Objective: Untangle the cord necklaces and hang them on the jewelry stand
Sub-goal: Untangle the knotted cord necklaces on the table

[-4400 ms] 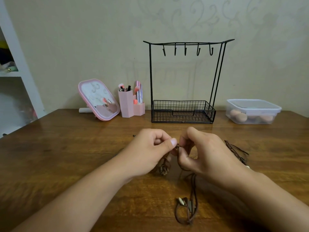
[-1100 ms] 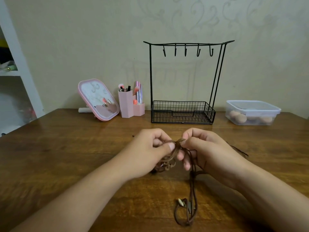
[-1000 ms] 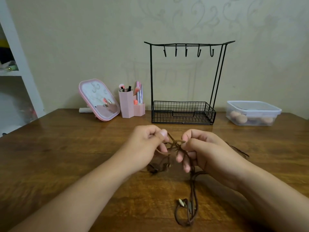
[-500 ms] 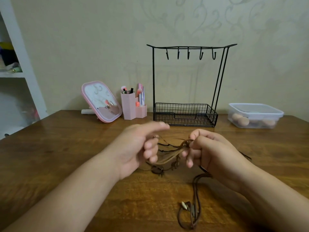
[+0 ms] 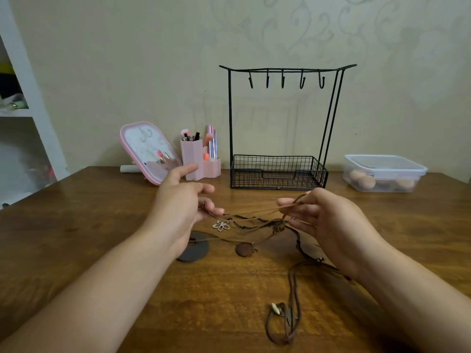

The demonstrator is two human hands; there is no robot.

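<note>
Several brown cord necklaces (image 5: 279, 225) lie tangled on the wooden table (image 5: 76, 225), knotted together between my hands. My left hand (image 5: 178, 210) holds strands in its lower fingers, with the index finger pointing forward. My right hand (image 5: 328, 222) pinches a cord and pulls it taut. A metal flower pendant (image 5: 221, 225), a brown wooden disc (image 5: 243, 249) and a dark disc (image 5: 195, 249) lie below the strands. A shell pendant (image 5: 277, 308) on a cord loop lies nearer me. The black wire jewelry stand (image 5: 230, 118) stands behind, and nothing hangs on its hooks.
A pink-framed mirror (image 5: 149, 151) and a pink brush holder (image 5: 198, 161) stand left of the stand. A lidded clear plastic box (image 5: 382, 173) sits to its right. A white shelf unit (image 5: 33, 110) is at the far left.
My hands have moved apart, stretching the tangle out sideways. The pendants now lie uncovered on the table, and my left index finger has straightened.
</note>
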